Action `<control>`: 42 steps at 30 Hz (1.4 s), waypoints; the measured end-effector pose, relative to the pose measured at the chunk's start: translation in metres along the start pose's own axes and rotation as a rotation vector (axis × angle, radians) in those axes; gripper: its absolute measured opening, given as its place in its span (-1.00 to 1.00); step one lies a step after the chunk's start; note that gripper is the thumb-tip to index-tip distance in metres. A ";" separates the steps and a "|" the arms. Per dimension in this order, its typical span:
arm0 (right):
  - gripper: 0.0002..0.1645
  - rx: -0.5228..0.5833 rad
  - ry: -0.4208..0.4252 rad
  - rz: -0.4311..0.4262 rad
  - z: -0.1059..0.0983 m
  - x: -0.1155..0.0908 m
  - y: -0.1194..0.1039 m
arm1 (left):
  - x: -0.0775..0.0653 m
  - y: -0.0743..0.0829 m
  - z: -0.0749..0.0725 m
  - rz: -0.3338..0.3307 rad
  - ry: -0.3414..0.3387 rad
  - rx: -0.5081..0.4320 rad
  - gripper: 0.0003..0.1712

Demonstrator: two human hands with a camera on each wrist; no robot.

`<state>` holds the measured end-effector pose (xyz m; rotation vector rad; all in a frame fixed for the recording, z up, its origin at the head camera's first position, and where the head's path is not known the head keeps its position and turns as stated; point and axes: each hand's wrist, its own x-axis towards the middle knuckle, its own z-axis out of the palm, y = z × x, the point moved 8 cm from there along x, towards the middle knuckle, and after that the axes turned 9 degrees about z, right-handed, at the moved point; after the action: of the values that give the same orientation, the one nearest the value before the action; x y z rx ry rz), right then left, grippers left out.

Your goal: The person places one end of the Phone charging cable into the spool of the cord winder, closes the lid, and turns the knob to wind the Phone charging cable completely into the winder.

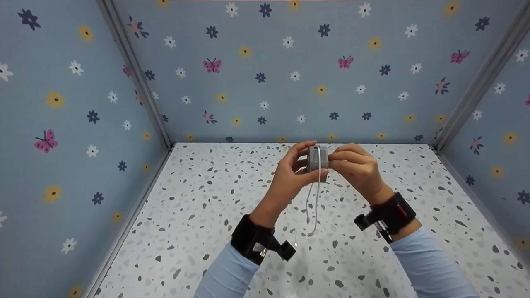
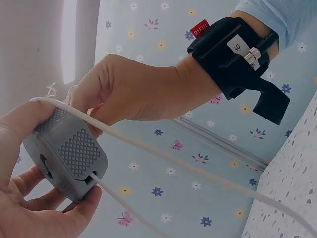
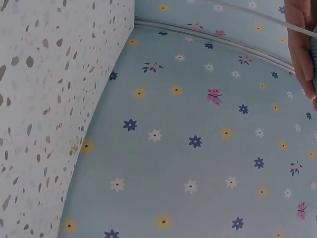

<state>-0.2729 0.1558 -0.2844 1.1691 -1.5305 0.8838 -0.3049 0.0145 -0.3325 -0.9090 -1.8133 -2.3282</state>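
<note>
A grey plastic case (image 1: 324, 159) with diamond-textured panels is held up above the tabletop, between both hands. My left hand (image 1: 291, 169) grips it, thumb on one side and fingers on the other. At its opposite end, the bent fingers of my right hand (image 1: 359, 167) pinch it; their tips are partly hidden. A white cable (image 2: 173, 162) runs across the case under the left thumb. Another length of cable (image 2: 126, 207) comes out of a slot in the textured side. Both strands hang below the case in the head view. The right wrist view catches only left fingers (image 3: 299, 49) and the case's edge.
A white speckled tabletop (image 1: 198, 223) lies under the hands. Blue panels with flowers and butterflies, the back wall (image 1: 273, 54) and the left wall (image 1: 70, 132) among them, enclose it. Metal strips edge the corners. Each wrist wears a black camera band (image 1: 395, 213).
</note>
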 end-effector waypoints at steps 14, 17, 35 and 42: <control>-0.88 0.603 -0.118 0.956 0.025 -0.029 0.047 | 0.000 0.001 -0.003 0.003 0.025 0.027 -0.27; -0.77 0.694 -0.042 1.124 0.030 -0.037 0.046 | 0.001 0.002 -0.003 0.003 0.040 0.006 -0.26; -0.89 0.252 0.114 0.384 0.008 -0.017 0.016 | 0.001 0.016 0.000 0.028 0.018 -0.002 -0.26; -0.84 0.007 0.173 -0.072 -0.002 0.001 -0.016 | 0.000 0.014 0.001 0.007 0.002 0.002 -0.26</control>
<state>-0.2572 0.1531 -0.2836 1.1162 -1.3386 0.9180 -0.2992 0.0110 -0.3199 -0.9112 -1.8082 -2.3225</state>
